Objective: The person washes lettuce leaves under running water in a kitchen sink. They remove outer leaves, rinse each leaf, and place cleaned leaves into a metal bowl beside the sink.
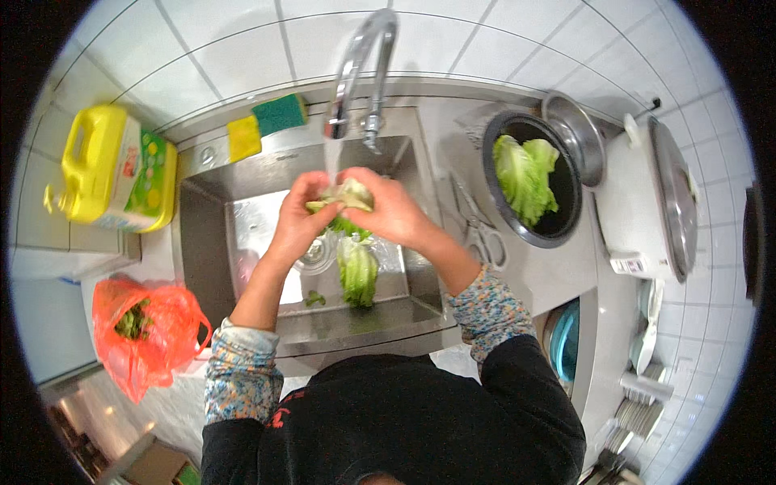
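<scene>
Under the running tap (357,79), my left hand (303,212) and my right hand (391,209) together grip a pale green lettuce leaf (354,195). Water falls onto the leaf and my fingers. Both hands are above the stainless steel sink (206,242). More lettuce leaves (357,273) lie in the basin below, next to the round drain strainer (316,254). A small green scrap (314,297) sits near the basin's front edge. My fingers hide part of the held leaf.
Right of the sink are kitchen scissors (485,242), a dark pot (573,209) holding lettuce, a metal bowl (576,139) and a white lidded appliance (624,200). Leftward stand a yellow detergent jug (97,176) and a red plastic bag (170,339) with greens. Sponges (279,115) lie behind the basin.
</scene>
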### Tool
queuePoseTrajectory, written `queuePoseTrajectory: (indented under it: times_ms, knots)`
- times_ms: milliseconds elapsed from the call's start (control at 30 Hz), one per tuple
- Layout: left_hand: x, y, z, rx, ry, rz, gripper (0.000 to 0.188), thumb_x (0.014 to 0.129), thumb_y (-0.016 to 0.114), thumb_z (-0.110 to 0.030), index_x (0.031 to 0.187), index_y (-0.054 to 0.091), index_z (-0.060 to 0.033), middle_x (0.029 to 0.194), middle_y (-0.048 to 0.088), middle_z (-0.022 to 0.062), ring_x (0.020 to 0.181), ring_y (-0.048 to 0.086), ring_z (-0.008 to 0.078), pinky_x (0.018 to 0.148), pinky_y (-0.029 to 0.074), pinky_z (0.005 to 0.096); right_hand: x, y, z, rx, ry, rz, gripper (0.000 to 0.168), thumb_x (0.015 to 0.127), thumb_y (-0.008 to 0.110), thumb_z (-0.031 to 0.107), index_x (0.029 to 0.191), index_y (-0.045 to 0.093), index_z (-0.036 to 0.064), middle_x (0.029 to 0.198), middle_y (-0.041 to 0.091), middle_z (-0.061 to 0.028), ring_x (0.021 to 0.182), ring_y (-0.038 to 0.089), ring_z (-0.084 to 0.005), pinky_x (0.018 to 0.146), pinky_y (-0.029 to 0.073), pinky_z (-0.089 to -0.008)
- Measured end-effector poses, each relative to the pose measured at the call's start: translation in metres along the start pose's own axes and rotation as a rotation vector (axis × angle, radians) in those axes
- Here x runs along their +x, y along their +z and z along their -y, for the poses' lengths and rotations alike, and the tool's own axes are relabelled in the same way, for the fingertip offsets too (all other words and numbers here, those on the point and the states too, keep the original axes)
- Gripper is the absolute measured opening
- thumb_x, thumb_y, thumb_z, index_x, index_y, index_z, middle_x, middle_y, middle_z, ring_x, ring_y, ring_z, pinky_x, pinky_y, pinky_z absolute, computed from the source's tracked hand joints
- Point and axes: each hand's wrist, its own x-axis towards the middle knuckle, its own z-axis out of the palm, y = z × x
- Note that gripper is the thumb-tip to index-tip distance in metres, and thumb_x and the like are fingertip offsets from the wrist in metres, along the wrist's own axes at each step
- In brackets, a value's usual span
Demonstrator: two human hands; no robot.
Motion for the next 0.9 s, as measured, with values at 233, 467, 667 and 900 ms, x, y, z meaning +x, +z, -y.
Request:
queuePoseTrajectory:
  times_ms: [233,467,667,900]
  knots:
    - [0.008,0.014,-0.003,-0.18,-0.231,0.04,0.023,0.079,0.062,-0.009,0.101,0.057,-0.0051,0.09,0.06,-0.0008,0.08,0.054,0.0076,0.071,0.044,0.0216,-0.014,-0.022,-0.012,0.52,0.035,0.112,0.042,0.079,0.062,0.014,0.116,0.045,0.006,0.095,0.057,-0.0067,0.084,0.056,-0.0134,0.073,0.046,-0.0273]
    - [0.007,0.011,0.004,-0.629,-0.347,0.115,0.02,0.083,0.056,-0.013,0.1,0.058,-0.0045,0.094,0.061,0.0057,0.084,0.059,0.0144,0.076,0.048,0.0278,-0.021,-0.032,0.014,0.621,0.292,0.12,0.026,0.079,0.061,0.005,0.103,0.05,0.006,0.091,0.054,-0.0002,0.081,0.051,-0.0069,0.07,0.043,-0.0214]
    - [0.007,-0.005,0.017,-0.723,-0.353,0.007,0.015,0.083,0.057,-0.016,0.093,0.055,-0.0057,0.087,0.061,0.0053,0.081,0.059,0.014,0.072,0.048,0.0259,-0.018,-0.049,0.029,0.425,0.247,0.08,0.027,0.075,0.057,0.0,0.1,0.048,0.006,0.091,0.052,0.002,0.082,0.051,-0.006,0.072,0.042,-0.0226]
    - [0.01,-0.01,0.035,-0.187,-0.338,-0.041,0.011,0.082,0.057,-0.008,0.093,0.055,-0.0059,0.081,0.058,-0.0003,0.07,0.053,0.0068,0.061,0.044,0.0201,-0.018,-0.045,0.067,0.385,-0.014,0.451,0.045,0.073,0.056,-0.001,0.116,0.042,0.004,0.105,0.049,-0.0006,0.097,0.048,-0.0103,0.084,0.039,-0.0268]
